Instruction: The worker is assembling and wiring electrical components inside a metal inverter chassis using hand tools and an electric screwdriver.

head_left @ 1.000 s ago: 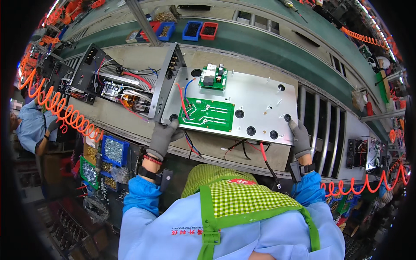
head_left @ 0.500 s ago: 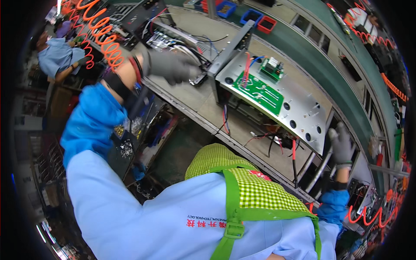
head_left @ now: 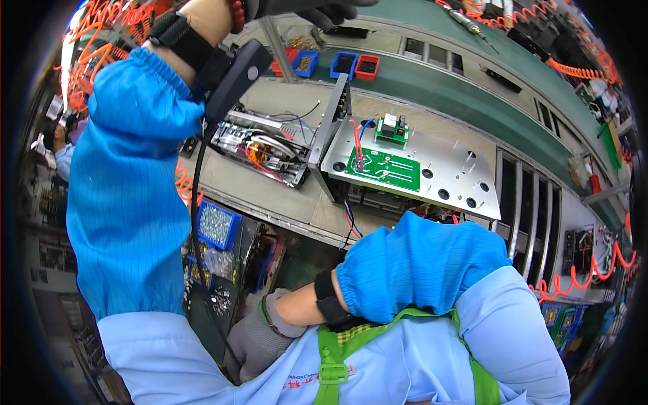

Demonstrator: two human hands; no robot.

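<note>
Now left hand (head_left: 304,7) and right hand (head_left: 262,341) both off metal box (head_left: 449,165) — second ago they touched its ends — so handling looks paused. Box sits on tabletop (head_left: 270,198), green board (head_left: 391,171) and red wires (head_left: 358,145) on top. Left hand reaches to upper edge of view, partly cut off; right hand crosses to shirt's (head_left: 418,354) left side, partly hidden. Cannot tell whether either grips anything.

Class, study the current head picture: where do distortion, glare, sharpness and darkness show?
All in the head view: the green work surface bends toward the rim, fisheye fashion; the metal plate shows a pale sheen; the circuit board looks fairly crisp; the floor below is dim; the corners go black.
</note>
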